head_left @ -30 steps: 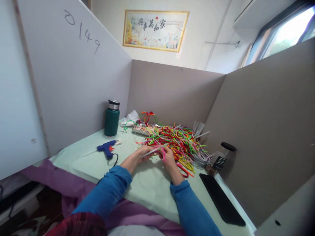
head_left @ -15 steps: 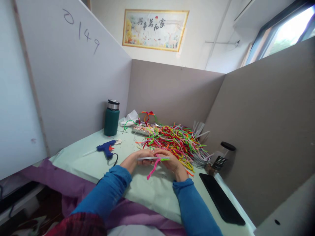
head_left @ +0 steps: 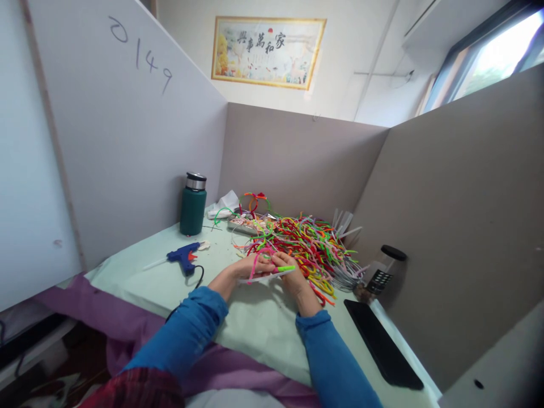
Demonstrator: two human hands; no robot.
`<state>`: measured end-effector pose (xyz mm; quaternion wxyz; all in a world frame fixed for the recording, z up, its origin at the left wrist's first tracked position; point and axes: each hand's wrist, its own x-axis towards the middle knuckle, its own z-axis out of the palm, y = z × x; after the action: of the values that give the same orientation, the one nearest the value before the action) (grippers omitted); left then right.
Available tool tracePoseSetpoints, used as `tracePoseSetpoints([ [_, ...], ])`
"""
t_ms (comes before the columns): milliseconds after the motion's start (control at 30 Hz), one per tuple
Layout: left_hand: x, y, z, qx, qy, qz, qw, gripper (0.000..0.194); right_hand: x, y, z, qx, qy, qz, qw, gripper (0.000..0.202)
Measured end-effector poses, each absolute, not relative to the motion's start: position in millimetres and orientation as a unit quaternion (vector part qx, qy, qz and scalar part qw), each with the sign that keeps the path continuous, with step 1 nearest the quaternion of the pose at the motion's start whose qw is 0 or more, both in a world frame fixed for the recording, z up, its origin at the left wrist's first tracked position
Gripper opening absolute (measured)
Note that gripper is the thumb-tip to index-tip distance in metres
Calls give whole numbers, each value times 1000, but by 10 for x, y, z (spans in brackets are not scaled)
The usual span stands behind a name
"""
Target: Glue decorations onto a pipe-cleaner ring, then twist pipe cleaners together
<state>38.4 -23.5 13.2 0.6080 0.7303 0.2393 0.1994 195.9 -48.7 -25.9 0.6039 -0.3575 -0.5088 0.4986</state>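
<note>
My left hand [head_left: 247, 267] is closed around one end of a thin pale strip [head_left: 259, 279], seen nearly edge-on, in front of the heap. My right hand [head_left: 294, 279] is closed at the strip's other end, its fingertips meeting those of my left. A pink pipe cleaner [head_left: 254, 263] loops up over my left fingers and hangs down across the strip. Bright green fuzzy wire [head_left: 285, 268] lies along the strip beside my right fingers. Where pink and green join is partly hidden by my fingers.
Just beyond my hands lies a heap of coloured pipe cleaners [head_left: 310, 238], with a metal tray [head_left: 242, 228] behind. To the left are a blue glue gun [head_left: 183, 258] and a green bottle [head_left: 192, 211]. A clear jar [head_left: 382, 269] and a black phone-like slab [head_left: 382, 343] are on the right.
The pink pipe cleaner's free end has swung from hanging below the strip to looping up over my left fingers. The strip has tilted, and my right hand has shifted slightly left.
</note>
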Motion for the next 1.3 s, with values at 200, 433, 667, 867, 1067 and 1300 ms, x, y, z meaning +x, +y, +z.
tracePoseSetpoints([
  [200,436,-192,34,784,234,234,525,44,1962,-423,-297,-376,-478,453,652,20],
  [433,450,-161,-22,826,224,212,471,42,2024,-419,-282,-386,-487,441,647,25],
  [667,474,-173,-31,828,219,234,460,35,2043,-386,-322,-382,-492,450,640,31],
  [867,553,-83,-181,798,232,313,459,36,2026,-382,-302,-391,-457,430,673,32],
  [1067,526,-100,-140,807,198,355,429,44,1992,-380,-299,-413,-448,422,671,36],
  [1300,556,-96,-116,751,197,414,475,38,1958,-416,-294,-397,-457,433,668,34],
])
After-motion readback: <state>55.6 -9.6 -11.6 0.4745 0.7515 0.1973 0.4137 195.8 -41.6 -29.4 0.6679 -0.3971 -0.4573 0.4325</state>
